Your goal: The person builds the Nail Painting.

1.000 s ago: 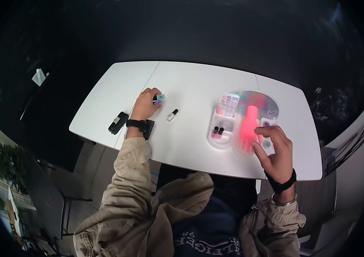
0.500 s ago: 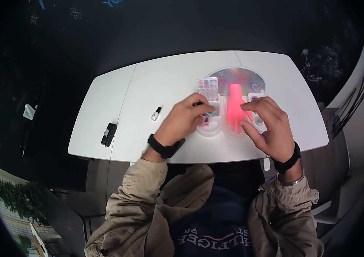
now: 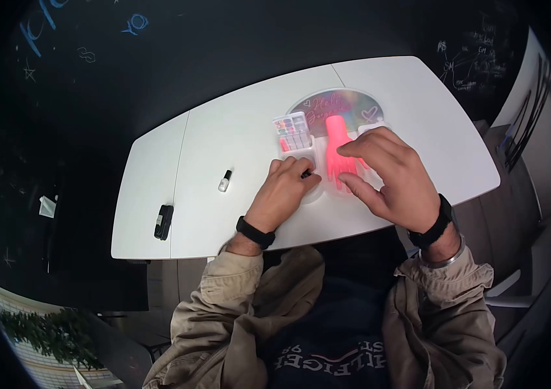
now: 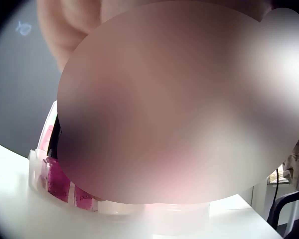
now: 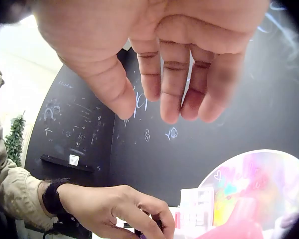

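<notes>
My left hand (image 3: 282, 191) is low over the white tray (image 3: 313, 197), its fingers pinching dark-capped nail polish bottles (image 3: 306, 174). A bit of purple shows beneath those fingers in the right wrist view; the rest is hidden. Pink bottles (image 4: 58, 180) stand in the tray in the left wrist view, where a large blur covers most of the hand. My right hand (image 3: 389, 178) hovers over the pink model hand (image 3: 336, 133), thumb and fingers apart with nothing between them. Left of the tray, a clear bottle of nail polish with a black cap (image 3: 225, 181) lies alone on the table.
An upright case of small coloured compartments (image 3: 293, 131) stands at the tray's back left. Behind the model hand rises a rounded, iridescent board (image 3: 369, 107). A black object with a pale label (image 3: 164, 222) lies at the white table's left. A dark chalkboard wall (image 3: 236, 45) stands beyond.
From the table's left side, my left hand has carried the green and purple nail polish bottles right to the tray. My right hand stays over the model hand. The head view has turned.
</notes>
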{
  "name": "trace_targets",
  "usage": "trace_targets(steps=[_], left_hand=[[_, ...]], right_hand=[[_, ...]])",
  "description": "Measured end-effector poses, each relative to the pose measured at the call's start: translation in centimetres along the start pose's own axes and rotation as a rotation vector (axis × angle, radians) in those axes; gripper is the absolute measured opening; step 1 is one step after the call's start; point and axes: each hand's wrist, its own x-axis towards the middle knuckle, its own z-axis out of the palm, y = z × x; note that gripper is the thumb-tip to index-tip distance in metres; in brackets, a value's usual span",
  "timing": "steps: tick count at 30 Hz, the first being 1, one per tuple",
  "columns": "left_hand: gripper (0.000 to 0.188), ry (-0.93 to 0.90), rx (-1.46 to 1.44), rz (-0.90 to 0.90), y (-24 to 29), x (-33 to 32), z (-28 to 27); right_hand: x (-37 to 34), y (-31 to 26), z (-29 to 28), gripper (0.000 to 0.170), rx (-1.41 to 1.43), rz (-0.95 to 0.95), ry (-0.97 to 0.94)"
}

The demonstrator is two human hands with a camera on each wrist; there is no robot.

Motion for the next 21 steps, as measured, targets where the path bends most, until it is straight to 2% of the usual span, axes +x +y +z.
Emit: trace_targets(steps=[9,21], left_hand=[[0.026,-0.063,-0.006,-0.025,-0.1,0.0,1.1],[0.036,0.038,0.069,-0.024,-0.5,0.1,1.8]], right_hand=[[-0.1,-0.1,0.2,0.032,0.001,0.015,-0.019],[0.1,-0.3,0.3,0.031,0.009,0.001,-0.042]])
